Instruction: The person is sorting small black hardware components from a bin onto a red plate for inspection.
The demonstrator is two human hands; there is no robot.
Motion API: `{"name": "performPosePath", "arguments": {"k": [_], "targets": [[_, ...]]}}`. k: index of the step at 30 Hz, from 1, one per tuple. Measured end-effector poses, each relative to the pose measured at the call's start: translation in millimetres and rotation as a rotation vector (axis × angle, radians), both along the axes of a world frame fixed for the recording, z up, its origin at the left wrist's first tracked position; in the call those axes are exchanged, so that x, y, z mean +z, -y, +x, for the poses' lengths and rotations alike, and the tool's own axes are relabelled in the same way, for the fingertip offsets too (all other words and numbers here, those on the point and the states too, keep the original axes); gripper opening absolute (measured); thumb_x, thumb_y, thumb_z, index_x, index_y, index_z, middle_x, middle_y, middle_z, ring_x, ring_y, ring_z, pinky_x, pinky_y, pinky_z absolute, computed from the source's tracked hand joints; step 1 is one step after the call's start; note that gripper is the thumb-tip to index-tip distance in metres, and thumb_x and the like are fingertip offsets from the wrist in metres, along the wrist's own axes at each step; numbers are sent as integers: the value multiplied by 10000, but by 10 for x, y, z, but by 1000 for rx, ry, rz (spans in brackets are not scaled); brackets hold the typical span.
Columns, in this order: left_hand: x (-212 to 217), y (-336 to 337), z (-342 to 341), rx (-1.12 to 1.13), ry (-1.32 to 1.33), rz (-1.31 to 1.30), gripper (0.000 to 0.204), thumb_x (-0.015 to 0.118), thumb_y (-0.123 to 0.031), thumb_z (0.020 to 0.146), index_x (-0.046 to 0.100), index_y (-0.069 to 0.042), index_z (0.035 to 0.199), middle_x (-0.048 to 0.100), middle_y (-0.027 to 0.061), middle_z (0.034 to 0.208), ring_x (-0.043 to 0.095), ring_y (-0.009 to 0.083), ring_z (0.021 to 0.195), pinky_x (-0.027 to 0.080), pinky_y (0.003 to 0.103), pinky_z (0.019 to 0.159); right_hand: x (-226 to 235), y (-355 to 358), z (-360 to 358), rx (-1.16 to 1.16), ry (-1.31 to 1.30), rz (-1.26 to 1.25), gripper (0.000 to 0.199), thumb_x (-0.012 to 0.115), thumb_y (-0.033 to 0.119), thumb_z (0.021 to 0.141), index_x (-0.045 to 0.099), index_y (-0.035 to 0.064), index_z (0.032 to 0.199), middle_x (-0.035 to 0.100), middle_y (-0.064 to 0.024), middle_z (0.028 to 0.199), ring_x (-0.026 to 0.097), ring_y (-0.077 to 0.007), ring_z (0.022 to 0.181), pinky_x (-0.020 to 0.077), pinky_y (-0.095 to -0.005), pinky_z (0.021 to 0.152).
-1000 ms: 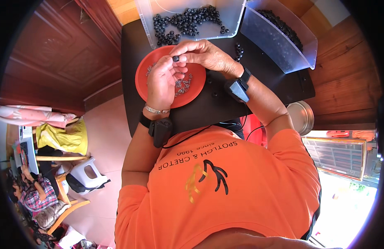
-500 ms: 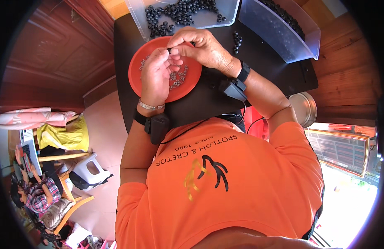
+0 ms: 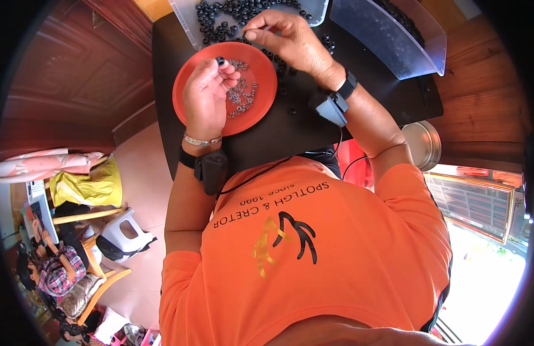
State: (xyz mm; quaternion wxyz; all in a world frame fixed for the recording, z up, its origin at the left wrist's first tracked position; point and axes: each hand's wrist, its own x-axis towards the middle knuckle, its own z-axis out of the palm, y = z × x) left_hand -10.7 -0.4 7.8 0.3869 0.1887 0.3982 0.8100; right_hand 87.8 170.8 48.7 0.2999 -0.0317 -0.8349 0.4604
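My left hand (image 3: 204, 95) is over a red round dish (image 3: 262, 102), its thumb and index finger closed on a small round black piece with a hole (image 3: 220, 61). Inside the dish lie several small silvery metal pieces (image 3: 242, 95). My right hand (image 3: 293, 46) is above the table near the edge of a clear plastic bin (image 3: 183, 20). Its thumb and index finger are pinched together at the tips; whatever is between them is too small to make out. Many black round pieces (image 3: 220, 14) fill part of that bin.
A second translucent bin (image 3: 388, 43) holding dark pieces stands at the right of the dark table (image 3: 249, 151). Loose black pieces (image 3: 283, 70) lie beside the dish and under my right hand. A metal pot-like container (image 3: 421, 145) is by my right elbow.
My right hand has moved up and away from my left hand, toward the clear bin. The left hand has shifted slightly left, and the black piece in it now shows. More loose pieces are visible.
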Motion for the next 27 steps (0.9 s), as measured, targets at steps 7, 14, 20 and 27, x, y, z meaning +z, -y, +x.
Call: {"name": "performPosePath", "arguments": {"k": [7,14,20,27], "targets": [[34,74,-221,89,132,64,186,491,-207,930,562,-37,901,597,85,869,579,220,817,452,325,759,-200,-435,10,-293,675,801,172,541,195,786,663,146,897,670,-76,827,635,-297,812,503,-408,689],[75,108,-248,194,203,96,199,498,-212,918,565,-27,890,597,100,875,572,234,813,450,332,756,-218,-378,-18,-262,425,722,152,611,186,785,661,120,912,658,-75,824,634,-269,803,506,-372,692],[109,112,-242,272,227,75,212,499,-216,913,564,-16,891,594,113,883,570,247,809,449,336,750,-225,206,-182,203,4,642,133,675,87,749,666,89,882,624,-59,840,599,-250,839,495,-349,729],[122,146,-279,347,252,96,216,490,-220,913,555,-15,895,598,112,875,565,240,797,445,341,731,-211,499,-347,281,173,876,114,677,151,732,659,91,827,604,-46,850,566,-259,863,484,-377,744]]}}
